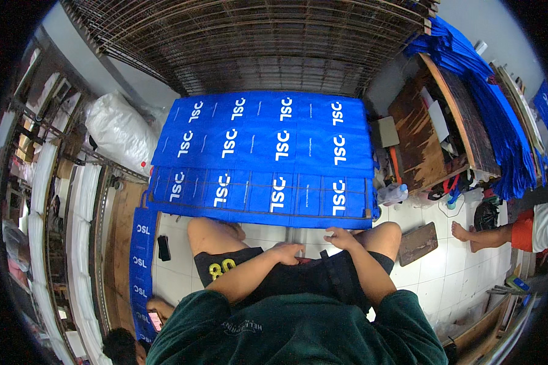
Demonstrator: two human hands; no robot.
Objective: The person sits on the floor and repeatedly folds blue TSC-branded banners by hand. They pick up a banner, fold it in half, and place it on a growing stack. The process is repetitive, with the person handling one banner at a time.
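I sit with both hands over my lap, in front of a rack bearing blue printed fabric sheets point(262, 161) with white lettering. My left hand point(288, 252) is above my dark shorts point(256, 286), fingers stretched toward the right and apparently holding nothing. Just below the sheets' near edge, my right hand point(342, 238) has its thumb and forefinger apart, with nothing visible between them. Neither hand visibly touches the fabric. A dark strap point(330, 267) lies across my lap between my forearms.
Stacked wire racks point(256, 48) rise beyond the sheets. A wooden cabinet point(420, 134) with hanging blue fabric point(505, 134) stands right, near another person's legs point(490, 236). At lower left a person's hand holds a phone point(156, 321); a black phone point(164, 248) lies on the floor.
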